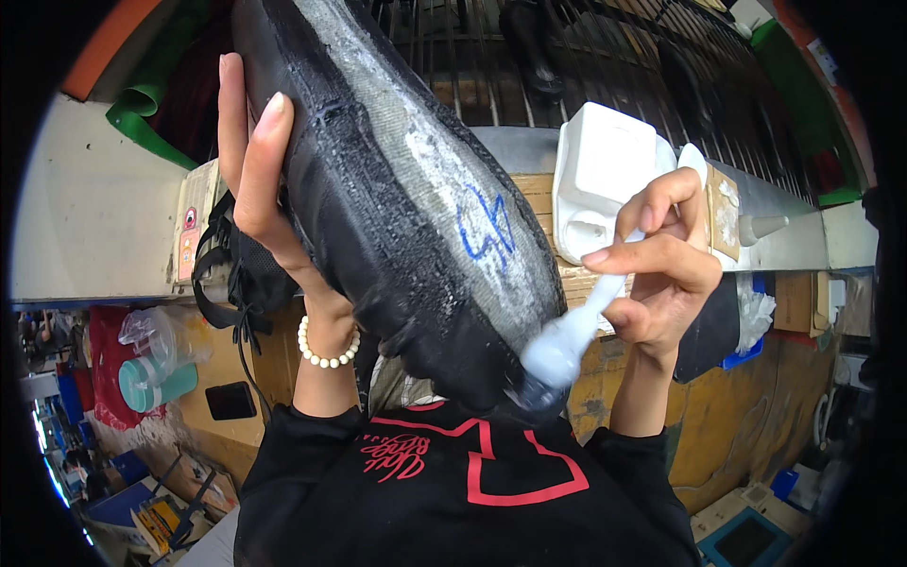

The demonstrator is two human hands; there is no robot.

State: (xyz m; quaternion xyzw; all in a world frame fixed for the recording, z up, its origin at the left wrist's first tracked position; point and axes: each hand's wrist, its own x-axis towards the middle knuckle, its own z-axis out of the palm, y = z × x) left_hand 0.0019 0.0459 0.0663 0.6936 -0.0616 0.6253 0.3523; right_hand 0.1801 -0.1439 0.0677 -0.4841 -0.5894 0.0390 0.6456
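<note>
A black shoe [350, 180], bottom side up, hangs large in front of me. Its underside shows a grey fabric strip with whitish smears and blue handwriting, and a rough black margin runs around it. Fingers of my left hand [260, 180] lie along the shoe's left side and grip it; the palm and thumb are hidden behind it. In my right hand [666, 260], the thumb and fingers pinch the handle of a white brush [559, 350]. The brush's dark end meets the margin at the shoe's near right end; the contact itself is blurred.
Beyond the shoe, a white plastic container [609, 151] stands on cardboard beside a rack of metal rods [472, 66] carrying black shoes [534, 47]. A white nozzle [761, 228] lies to the right. At left are a black bag [250, 269], a phone [231, 401] and a teal tub [156, 383].
</note>
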